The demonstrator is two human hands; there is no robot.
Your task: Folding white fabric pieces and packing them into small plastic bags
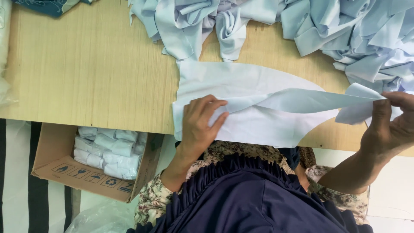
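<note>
A pale blue cloth piece lies flat on the wooden table, folded partway over itself. My left hand presses down on its near left corner, fingers spread on the fabric. At the right edge my right hand pinches the cloth's pointed right end and holds it lifted off the table, so a long fold stretches between both hands.
A heap of crumpled pale blue cloth pieces lies along the table's far side. Below the table's left edge stands an open cardboard box with several rolled white bundles. A clear plastic bag lies on the floor.
</note>
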